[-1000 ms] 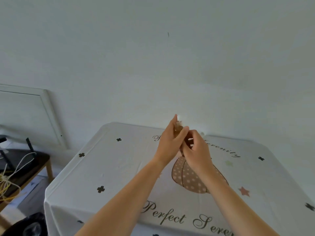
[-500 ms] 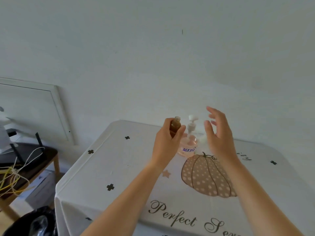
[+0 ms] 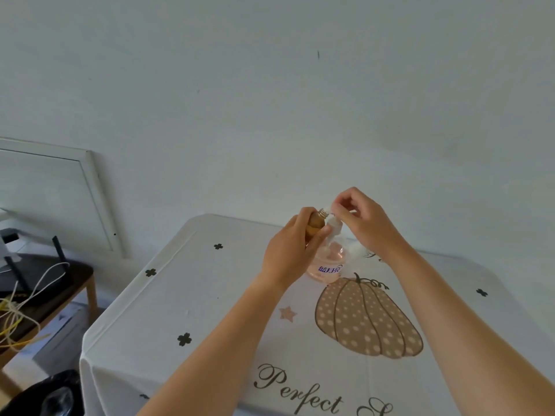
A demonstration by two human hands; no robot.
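Note:
My left hand (image 3: 292, 250) grips a small amber glass bottle (image 3: 316, 223) with an uncapped threaded neck, held tilted above the table. Just behind it stands a clear pump bottle (image 3: 329, 267) of pink liquid with a blue label, on the white tablecloth (image 3: 210, 295). My right hand (image 3: 365, 219) has its fingers curled, pinching the white pump head (image 3: 334, 219) of that bottle right beside the amber bottle's mouth.
The tablecloth carries a dotted pumpkin print (image 3: 368, 318) and script lettering. A white wall stands close behind the table. At left is a dark side table (image 3: 45, 295) with a router and loose cables, a white framed panel (image 3: 54, 190) against the wall, and a black bin bag (image 3: 45, 397) below.
My right hand, open in the air half a second ago, has come down and closed its fingers on the pump head. The amber bottle has moved up to the pump's spout.

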